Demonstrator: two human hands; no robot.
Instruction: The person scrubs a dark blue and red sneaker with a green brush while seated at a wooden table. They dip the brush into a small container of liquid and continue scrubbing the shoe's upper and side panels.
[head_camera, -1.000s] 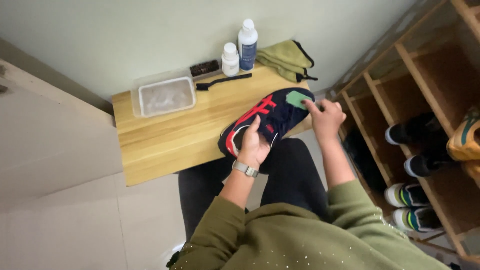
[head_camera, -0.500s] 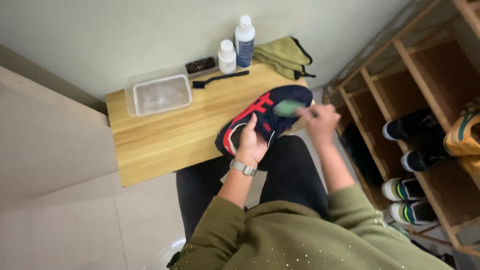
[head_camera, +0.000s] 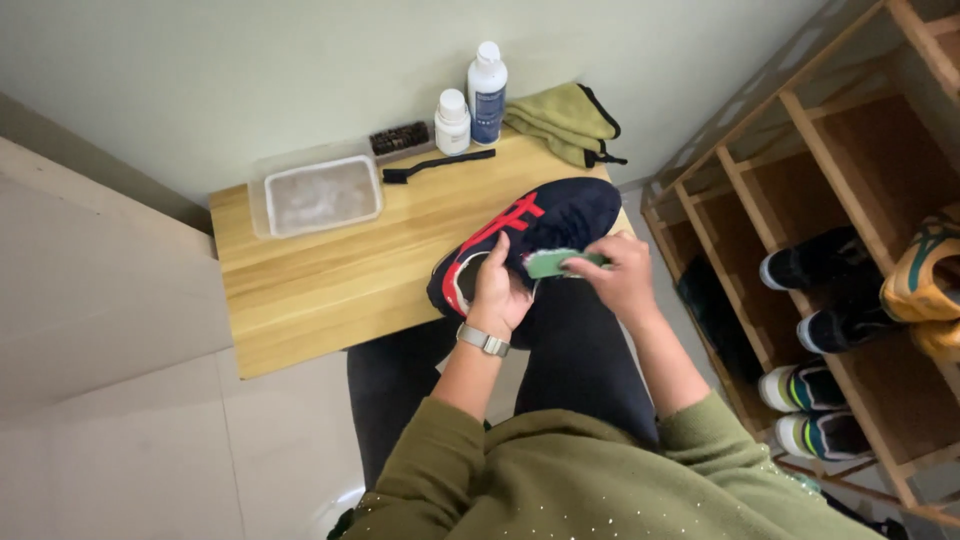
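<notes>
The left hand (head_camera: 497, 290) was wrapped around the heel end of a dark navy sneaker (head_camera: 535, 240) with red stripes, fingers curled in a firm grasp on its side, a watch (head_camera: 484, 340) on the wrist. The shoe lay tilted at the front right edge of a low wooden bench (head_camera: 330, 270), its toe pointing away toward the wall and its heel over the person's dark-trousered lap. The right hand (head_camera: 622, 277) gripped a small green sponge (head_camera: 552, 263) between thumb and fingers, pressed against the sneaker's near side. On the bench behind sat a clear plastic tub (head_camera: 318, 194) of cloudy liquid, a thin black brush (head_camera: 437, 166), a bristle brush (head_camera: 400, 138) by the wall, a short white bottle (head_camera: 452, 122) and a taller blue-labelled bottle (head_camera: 487, 93) just beside it, and a folded olive cloth (head_camera: 565, 118). To the right stood a wooden shoe rack (head_camera: 800, 200) holding several pairs of shoes
</notes>
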